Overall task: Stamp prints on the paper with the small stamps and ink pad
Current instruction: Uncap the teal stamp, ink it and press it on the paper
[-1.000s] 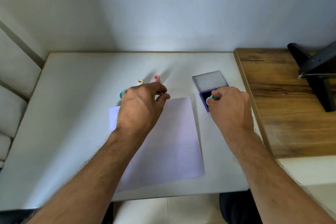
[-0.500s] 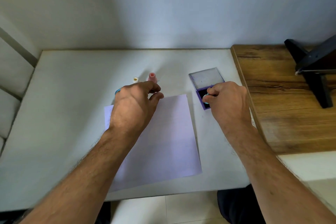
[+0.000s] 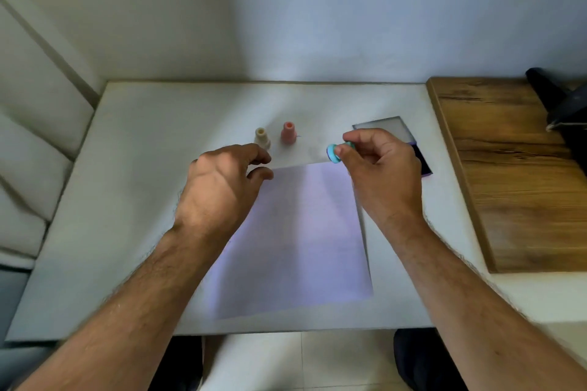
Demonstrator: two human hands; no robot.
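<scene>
A pale lilac sheet of paper lies on the white table. My right hand pinches a small teal stamp, held tilted in the air just above the paper's far edge. Behind that hand sits the open purple ink pad, mostly hidden, its lid folded back. My left hand hovers over the paper's far left corner, fingers loosely curled and apart, with nothing visible in them. A cream stamp and a pink stamp stand upright beyond the paper.
A wooden board adjoins the table on the right, with a black stand at its far end. Pale cushions lie along the left. A wall closes the far side. The table's near edge is at my lap.
My right hand has lifted the teal stamp off the ink pad and carried it left to the paper's far edge. My left hand has stayed over the paper's corner.
</scene>
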